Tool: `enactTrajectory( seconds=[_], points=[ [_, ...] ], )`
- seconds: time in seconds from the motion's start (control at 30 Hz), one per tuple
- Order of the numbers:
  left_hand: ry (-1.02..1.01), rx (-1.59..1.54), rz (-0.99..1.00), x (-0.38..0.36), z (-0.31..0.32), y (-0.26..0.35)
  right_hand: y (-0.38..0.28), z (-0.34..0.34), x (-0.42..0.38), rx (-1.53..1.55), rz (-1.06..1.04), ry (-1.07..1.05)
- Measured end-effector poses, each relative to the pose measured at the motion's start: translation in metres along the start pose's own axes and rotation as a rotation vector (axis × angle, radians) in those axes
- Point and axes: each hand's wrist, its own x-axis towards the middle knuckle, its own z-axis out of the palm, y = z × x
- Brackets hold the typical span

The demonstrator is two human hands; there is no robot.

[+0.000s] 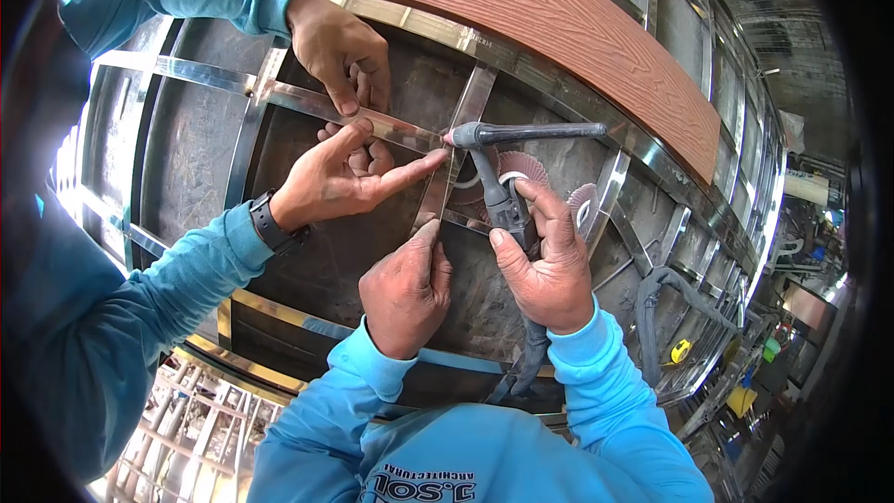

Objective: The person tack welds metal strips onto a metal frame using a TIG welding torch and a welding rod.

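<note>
My right hand (551, 265) is wrapped round the handle of a welding torch (507, 210). The torch's head lies over a joint of the shiny metal frame (473, 93), and its long black back cap points right. Lower left of the joint, my left hand (407, 291) pinches a thin metal rod (441, 196) that runs up toward the torch head. A co-worker's hand (340, 177) stretches a finger toward the same joint from the left, and the co-worker's other hand (343, 51) is just above it, near a frame bar.
A reddish wood-grain board (521, 14) crosses the top of the frame. Pinkish discs (582, 208) lie right of the torch. A dark wrapped cable (649, 317) loops at the right, near a yellow tape measure (682, 351). The co-worker's sleeve (200, 265) fills the left.
</note>
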Motion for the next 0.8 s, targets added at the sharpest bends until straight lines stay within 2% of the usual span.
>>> enactTrajectory(
  seconds=[0.2, 0.4, 0.63, 0.8],
  points=[
    [0.012, -0.003, 0.009, 0.0008, -0.0003, 0.0011, -0.0047, -0.004, 0.0025, -0.067, -0.023, -0.03],
    [0.087, -0.002, 0.06, -0.0006, 0.0071, -0.0064, -0.0033, -0.0024, 0.0032, 0.007, 0.004, -0.035],
    [0.023, -0.014, 0.001, -0.0004, 0.0013, -0.0016, 0.0009, -0.0063, 0.0031, 0.084, 0.036, -0.013],
    [0.088, -0.009, 0.049, 0.0005, 0.0059, -0.0043, -0.0018, -0.0078, 0.004, 0.102, 0.049, -0.017]
  ],
)
